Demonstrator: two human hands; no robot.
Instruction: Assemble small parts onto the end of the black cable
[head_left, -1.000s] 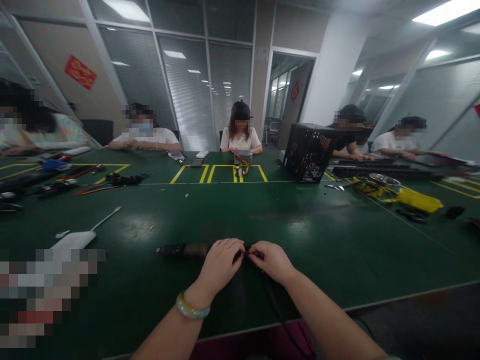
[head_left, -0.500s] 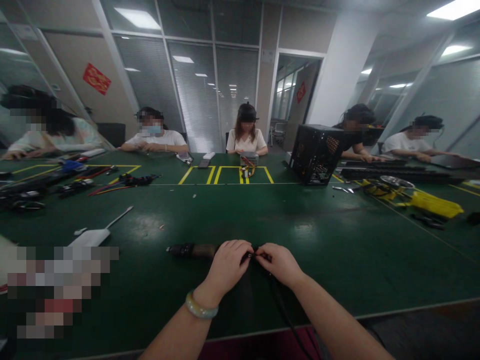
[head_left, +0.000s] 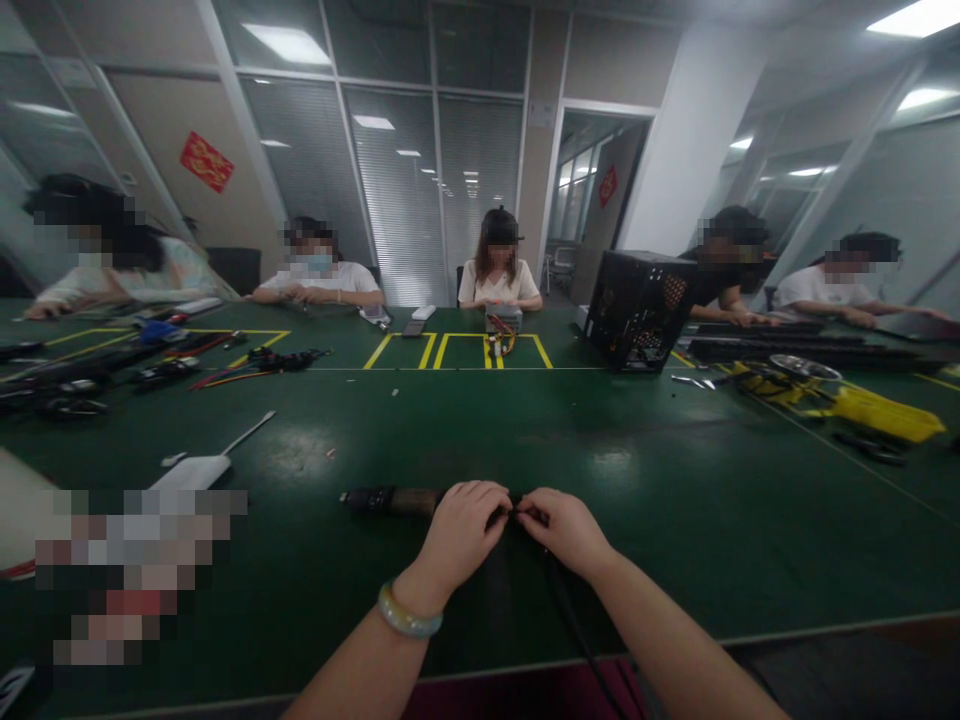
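A long, round black corded tool [head_left: 375, 500] with a brownish section [head_left: 414, 502] lies crosswise on the green table; its exact kind is unclear. My left hand [head_left: 469, 525], with a pale bangle on the wrist, is closed over the tool's right end. Close beside it, fingertips nearly meeting, my right hand [head_left: 559, 530] is pinched at the point where the black cable [head_left: 562, 600] begins. The small part between the fingers is mostly hidden. From under my right hand the cable runs down over the near table edge.
A black computer case [head_left: 637, 310] stands at the far right. Yellow baskets [head_left: 889, 412] lie to its right. Dark cables [head_left: 281, 358] and a white power strip [head_left: 191, 478] are on the left. A power supply [head_left: 502, 320] sits before a person opposite. Other people sit around the table.
The whole view has shifted slightly to the right and down with my head. Both hands keep almost the same place on the tool, with only small finger movement.
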